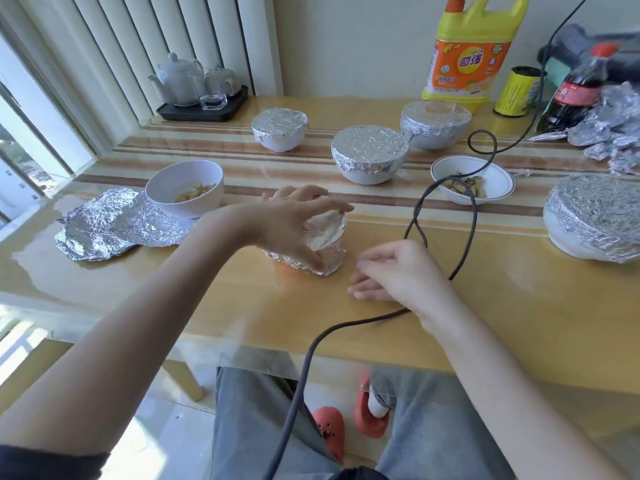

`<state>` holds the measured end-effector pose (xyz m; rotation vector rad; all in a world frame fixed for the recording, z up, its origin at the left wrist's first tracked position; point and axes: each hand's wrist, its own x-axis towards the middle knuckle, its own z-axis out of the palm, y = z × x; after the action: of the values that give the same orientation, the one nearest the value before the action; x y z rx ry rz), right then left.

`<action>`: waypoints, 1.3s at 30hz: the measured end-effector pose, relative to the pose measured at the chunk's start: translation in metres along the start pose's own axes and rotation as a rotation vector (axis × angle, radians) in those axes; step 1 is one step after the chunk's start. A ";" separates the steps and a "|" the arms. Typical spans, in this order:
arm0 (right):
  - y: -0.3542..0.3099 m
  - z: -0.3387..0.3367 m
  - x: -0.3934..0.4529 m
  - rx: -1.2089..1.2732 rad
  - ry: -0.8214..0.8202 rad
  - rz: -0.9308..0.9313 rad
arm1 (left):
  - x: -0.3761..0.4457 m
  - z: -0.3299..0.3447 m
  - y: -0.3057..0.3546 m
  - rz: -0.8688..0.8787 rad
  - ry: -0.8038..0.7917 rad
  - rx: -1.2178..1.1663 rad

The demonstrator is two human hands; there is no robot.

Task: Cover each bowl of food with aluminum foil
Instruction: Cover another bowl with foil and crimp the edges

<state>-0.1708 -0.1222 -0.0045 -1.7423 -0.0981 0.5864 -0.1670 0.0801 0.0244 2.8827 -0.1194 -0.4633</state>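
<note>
A: While the head view looks down on the tabletop (485, 306), what do you see the left hand (294, 223) doing?

B: I see its fingers (332, 202) curled over the top of a small foil-wrapped container (327, 244), thumb low on its near side, gripping it. The container stands on the tabletop, near the front edge, centre.

A: And the right hand (391, 275)?

B: It rests on the tabletop just right of the container, fingers loosely extended, holding nothing. A dark cable (464, 237) loops beside and behind it.

A: State of the bowls?

B: Four foil-covered bowls: one far left of centre (279, 128), one mid-table (369, 152), one behind it (435, 122), one large at the right edge (594, 216). Two remain uncovered: a white bowl (185, 192) with food at left, touching a crumpled foil sheet (117, 225), and a shallow rimmed bowl (491, 185) at right, crossed by the cable.

A: Background?

B: A tea set on a tray (202, 110), a yellow detergent jug (471, 50), a cola bottle (575, 88), loose foil pieces (609, 129).
</note>
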 end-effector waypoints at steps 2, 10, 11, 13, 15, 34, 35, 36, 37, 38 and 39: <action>-0.001 0.006 0.003 0.175 -0.102 0.119 | 0.001 0.004 -0.001 -0.001 0.043 -0.051; -0.003 0.013 0.016 0.691 -0.151 0.194 | 0.000 0.007 0.002 0.023 0.155 -0.070; -0.002 0.014 0.017 0.709 -0.139 0.187 | -0.001 0.006 0.002 0.023 0.154 -0.086; -0.001 0.015 0.019 0.711 -0.115 0.159 | -0.003 0.004 0.000 0.017 0.150 -0.119; -0.001 0.015 0.020 0.701 -0.098 0.140 | -0.003 0.004 -0.001 0.010 0.149 -0.135; 0.014 0.032 0.031 0.225 0.287 -0.339 | -0.008 0.003 -0.001 -0.013 0.127 -0.218; 0.016 0.033 0.030 0.145 0.315 -0.416 | -0.008 0.003 -0.001 -0.014 0.126 -0.224; 0.017 0.033 0.028 0.091 0.324 -0.474 | -0.008 0.003 -0.002 -0.015 0.127 -0.229; 0.017 0.034 0.027 0.054 0.327 -0.510 | -0.008 0.003 -0.002 -0.016 0.130 -0.233; 0.017 0.034 0.025 0.032 0.331 -0.526 | -0.008 0.004 -0.002 -0.016 0.133 -0.234; 0.017 0.034 0.024 0.023 0.334 -0.527 | -0.007 0.004 -0.001 -0.017 0.137 -0.234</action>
<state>-0.1692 -0.0871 -0.0327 -1.6772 -0.3021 -0.0884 -0.1754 0.0813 0.0222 2.6767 -0.0167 -0.2620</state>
